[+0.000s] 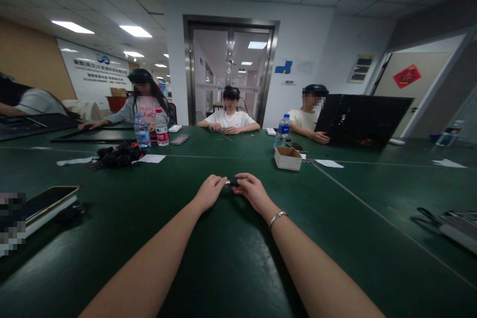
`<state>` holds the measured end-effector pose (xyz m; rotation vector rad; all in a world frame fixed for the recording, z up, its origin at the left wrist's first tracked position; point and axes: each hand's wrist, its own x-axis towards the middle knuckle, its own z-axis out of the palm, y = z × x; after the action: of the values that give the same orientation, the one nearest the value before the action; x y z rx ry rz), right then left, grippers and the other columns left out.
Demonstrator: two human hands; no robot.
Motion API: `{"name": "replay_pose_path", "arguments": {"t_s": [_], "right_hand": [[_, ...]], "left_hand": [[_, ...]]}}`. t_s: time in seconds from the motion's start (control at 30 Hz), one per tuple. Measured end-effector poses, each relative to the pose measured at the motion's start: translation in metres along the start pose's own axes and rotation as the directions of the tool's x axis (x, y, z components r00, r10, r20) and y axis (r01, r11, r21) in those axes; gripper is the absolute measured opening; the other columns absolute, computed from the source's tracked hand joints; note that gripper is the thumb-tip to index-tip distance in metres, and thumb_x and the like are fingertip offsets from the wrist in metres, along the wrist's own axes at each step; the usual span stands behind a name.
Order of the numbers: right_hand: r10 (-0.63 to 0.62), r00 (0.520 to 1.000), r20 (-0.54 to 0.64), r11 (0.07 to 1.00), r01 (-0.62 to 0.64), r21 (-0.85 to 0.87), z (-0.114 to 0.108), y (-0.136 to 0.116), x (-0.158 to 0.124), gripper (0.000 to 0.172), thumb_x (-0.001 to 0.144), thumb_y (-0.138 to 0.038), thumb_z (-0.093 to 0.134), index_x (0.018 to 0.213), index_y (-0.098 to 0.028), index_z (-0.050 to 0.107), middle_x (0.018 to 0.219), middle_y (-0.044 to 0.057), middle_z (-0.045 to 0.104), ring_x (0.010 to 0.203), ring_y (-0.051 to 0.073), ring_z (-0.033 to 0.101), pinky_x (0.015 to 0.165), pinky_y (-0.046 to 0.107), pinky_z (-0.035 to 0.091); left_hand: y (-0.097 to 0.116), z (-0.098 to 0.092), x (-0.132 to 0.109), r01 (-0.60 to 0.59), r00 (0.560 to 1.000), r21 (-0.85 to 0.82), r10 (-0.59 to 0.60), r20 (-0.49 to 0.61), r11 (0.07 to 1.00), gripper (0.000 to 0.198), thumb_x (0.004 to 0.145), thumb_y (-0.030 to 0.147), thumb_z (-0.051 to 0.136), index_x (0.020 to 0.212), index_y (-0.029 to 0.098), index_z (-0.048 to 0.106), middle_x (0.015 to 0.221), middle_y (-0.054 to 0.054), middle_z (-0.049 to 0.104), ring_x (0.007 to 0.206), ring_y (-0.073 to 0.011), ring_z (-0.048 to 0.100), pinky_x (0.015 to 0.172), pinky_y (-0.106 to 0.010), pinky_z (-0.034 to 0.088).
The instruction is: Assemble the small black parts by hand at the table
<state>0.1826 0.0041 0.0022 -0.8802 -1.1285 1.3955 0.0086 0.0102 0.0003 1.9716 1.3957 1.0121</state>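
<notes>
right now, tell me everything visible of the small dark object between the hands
The small dark object looks black and possibly plastic, with a shiny, metal-looking end toward the left hand. Roughly level over the green table, it is held by that hand and the right hand. Finer detail is unclear.

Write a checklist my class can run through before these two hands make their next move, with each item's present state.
1. Left hand has its fingertips at the silver end of the small black-and-silver object: ok.
2. Right hand grips the object's black end: ok.
3. Silver and black parts firmly joined: cannot tell; too small and partly covered by fingers.
4. Open box stands clear of both hands: ok.
5. Phone-like device lies apart from the left forearm: ok.
</notes>
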Motion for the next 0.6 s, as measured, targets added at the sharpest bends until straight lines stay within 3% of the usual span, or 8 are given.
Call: {"name": "replay_pose_path", "arguments": {"t_s": [0.33, 0.47, 0.6], "right_hand": [[0.018, 1.000, -0.019, 1.000, -0.018, -0.014, 0.0028, -0.0042, -0.0030, 0.016, 0.072, -0.014, 0.062, 0.088, -0.016, 0.060, 0.073, 0.001, 0.065, 0.063, 0.012, 0.066, 0.062, 0.023, 0.054], [0.010, 1.000, -0.015, 1.000, -0.011, -0.017, 0.0022, -0.0014, -0.0007, 0.017, 0.071, -0.016, 0.063, 0.088, -0.016, 0.060, 0.072, 0.002, 0.065, 0.063, 0.012, 0.066, 0.061, 0.024, 0.055], [0.005, 1.000, 0.010, 1.000, -0.004, -0.024, 0.0009, 0.0012, 0.0014, 0.017, 0.071, -0.016, 0.062, 0.088, -0.016, 0.061, 0.073, 0.002, 0.066, 0.063, 0.012, 0.066, 0.061, 0.023, 0.054]], "left_hand": [[-0.0021, 0.0021, -0.0009, -0.047, 0.999, -0.083, 0.045, -0.023, 0.995, 0.020, 0.078, 0.033, 0.051, 0.090, 0.019, 0.059, 0.098, -0.005, 0.056, 0.090, -0.0167, 0.055, 0.086, -0.030, 0.043], [0.0017, -0.0002, -0.0021, -0.022, 1.000, -0.077, 0.021, -0.019, 0.997, 0.021, 0.078, 0.035, 0.051, 0.090, 0.019, 0.059, 0.099, -0.005, 0.057, 0.090, -0.0172, 0.055, 0.084, -0.029, 0.044], [0.0043, -0.0019, -0.0026, 0.033, 0.999, 0.031, -0.034, 0.030, 0.999, 0.040, 0.084, 0.049, 0.036, 0.068, 0.019, 0.058, 0.085, -0.005, 0.058, 0.083, -0.0185, 0.055, 0.080, -0.031, 0.042]]}}
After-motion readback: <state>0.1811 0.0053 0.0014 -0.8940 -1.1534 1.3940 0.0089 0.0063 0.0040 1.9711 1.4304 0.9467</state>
